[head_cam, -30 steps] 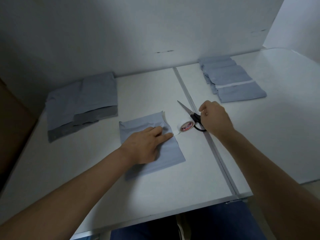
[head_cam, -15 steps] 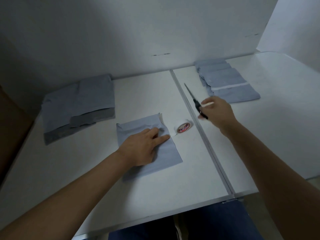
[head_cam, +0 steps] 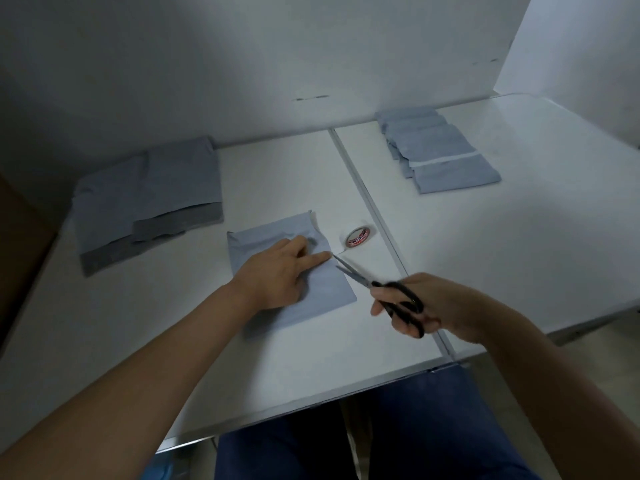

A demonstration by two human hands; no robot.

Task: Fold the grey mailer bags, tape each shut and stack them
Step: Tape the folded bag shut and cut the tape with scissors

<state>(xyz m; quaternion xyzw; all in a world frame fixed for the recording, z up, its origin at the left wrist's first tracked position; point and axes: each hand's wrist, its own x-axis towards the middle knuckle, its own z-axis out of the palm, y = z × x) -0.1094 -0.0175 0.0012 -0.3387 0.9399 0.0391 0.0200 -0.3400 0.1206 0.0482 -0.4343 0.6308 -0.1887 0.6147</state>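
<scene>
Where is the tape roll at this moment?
In the head view the tape roll lies flat on the table near centre, just right of the folded mailer bag, left of the table seam and beyond the scissors.

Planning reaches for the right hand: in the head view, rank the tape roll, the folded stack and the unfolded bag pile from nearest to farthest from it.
1. Tape roll, just ahead-left of the right hand.
2. Folded stack, far right.
3. Unfolded bag pile, far left.
</scene>
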